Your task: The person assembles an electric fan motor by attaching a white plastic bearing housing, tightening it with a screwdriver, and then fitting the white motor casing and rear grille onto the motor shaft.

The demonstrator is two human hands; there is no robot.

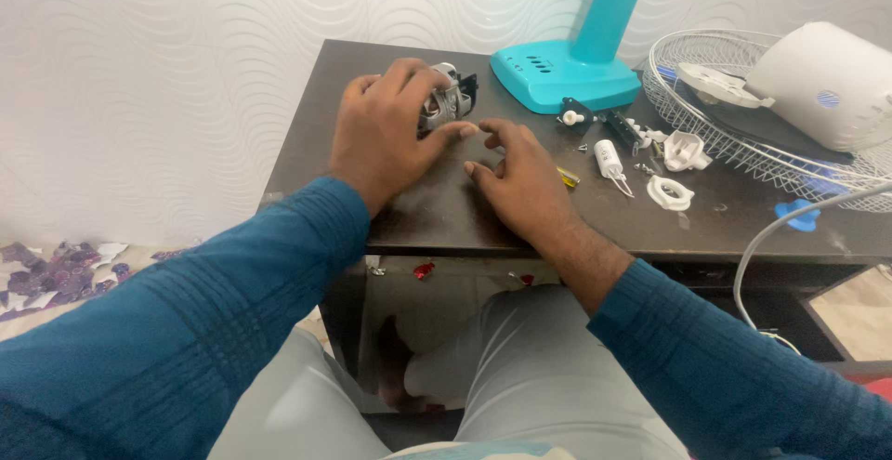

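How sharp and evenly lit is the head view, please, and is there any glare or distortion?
Head view: soft, even light; the left hand on the metal motor and the right hand are fairly sharp; faint sheen on the dark table; the sleeves bulge near the lower edge from wide-angle distortion.

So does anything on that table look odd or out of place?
Yes: a fan lies in pieces. Its wire grille lies flat with the white housing on it, and small parts are scattered near the right hand. The left hand grips the metal motor.
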